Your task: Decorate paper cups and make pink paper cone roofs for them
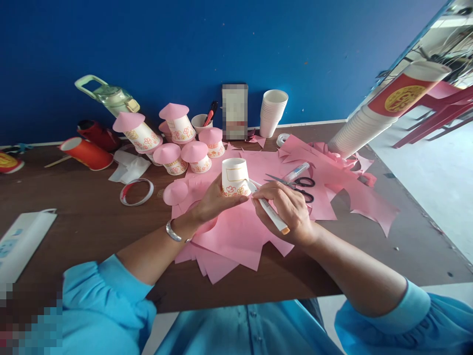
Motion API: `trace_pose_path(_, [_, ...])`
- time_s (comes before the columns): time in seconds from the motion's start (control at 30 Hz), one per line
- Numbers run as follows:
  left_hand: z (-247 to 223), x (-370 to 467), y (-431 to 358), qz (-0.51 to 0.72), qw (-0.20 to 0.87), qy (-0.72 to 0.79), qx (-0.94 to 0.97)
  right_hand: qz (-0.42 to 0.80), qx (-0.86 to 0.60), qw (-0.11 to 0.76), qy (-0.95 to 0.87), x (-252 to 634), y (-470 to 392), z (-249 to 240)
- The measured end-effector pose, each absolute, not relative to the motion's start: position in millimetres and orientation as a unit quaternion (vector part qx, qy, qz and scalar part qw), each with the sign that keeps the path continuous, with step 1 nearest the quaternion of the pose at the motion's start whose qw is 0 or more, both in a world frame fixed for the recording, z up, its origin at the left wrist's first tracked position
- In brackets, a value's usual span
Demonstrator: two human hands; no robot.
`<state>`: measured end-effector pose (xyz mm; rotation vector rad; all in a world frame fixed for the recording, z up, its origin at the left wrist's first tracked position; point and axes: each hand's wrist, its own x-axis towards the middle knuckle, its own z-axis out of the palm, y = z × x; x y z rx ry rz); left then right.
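Observation:
My left hand (213, 199) holds a white paper cup (235, 178) upside down, its thumb along the lower edge. Orange and pink drawings run around the cup, with a yellow outlined rectangle above them. In my right hand (288, 207) is a white marker (272, 215) with an orange end, its tip side up against the cup's right side. Under both hands lie sheets of pink paper (236, 236). Black-handled scissors (301, 183) rest on the paper just beyond my right hand, next to a clear tube (296, 171).
Several decorated cups with pink cone tops (169, 155) stand at back left. Cup stacks (272, 112) (384, 116) stand behind and at right. A phone (235, 111) leans on the blue wall. A tape roll (136, 192), red cup (88, 154) and green bottle (114, 100) sit left.

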<state>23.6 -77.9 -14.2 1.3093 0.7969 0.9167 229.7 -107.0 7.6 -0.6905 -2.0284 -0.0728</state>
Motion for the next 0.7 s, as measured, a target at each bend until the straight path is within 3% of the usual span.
trace_pose_path(0.7, [-4.8, 24.5, -78.3, 0.389, 0.602, 0.344, 0.606, -0.065, -0.273, 0.506, -0.815, 231.3, -107.6, 13.1])
